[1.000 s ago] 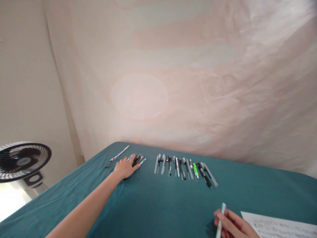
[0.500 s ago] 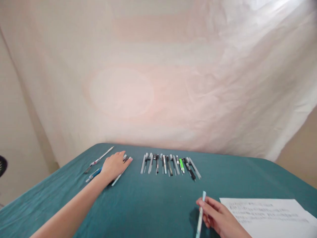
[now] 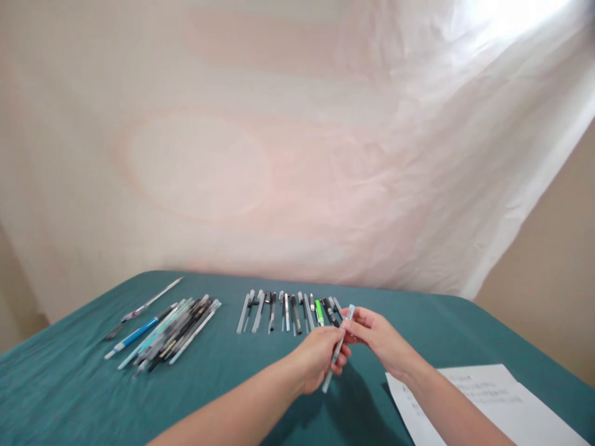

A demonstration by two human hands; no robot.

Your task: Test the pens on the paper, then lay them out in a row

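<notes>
A slim pale pen with a light blue end is tilted in front of me, above the table. My left hand is closed around its middle. At the pen's upper end, my right hand pinches the light blue part between thumb and fingers. Both hands touch or nearly touch each other. Just beyond them, a row of pens and pen parts lies side by side, including a bright green pen and a black pen. My right hand hides part of the row's right end.
A pile of pens lies on the left, with a blue pen at its edge. Farther left is a long thin pen-like item. Printed sheets of paper rest at the right on the green cloth.
My left hand has left the pen pile at the left and come to the pen in my right hand. The right hand has raised that pen away from me. The view has shifted right.
</notes>
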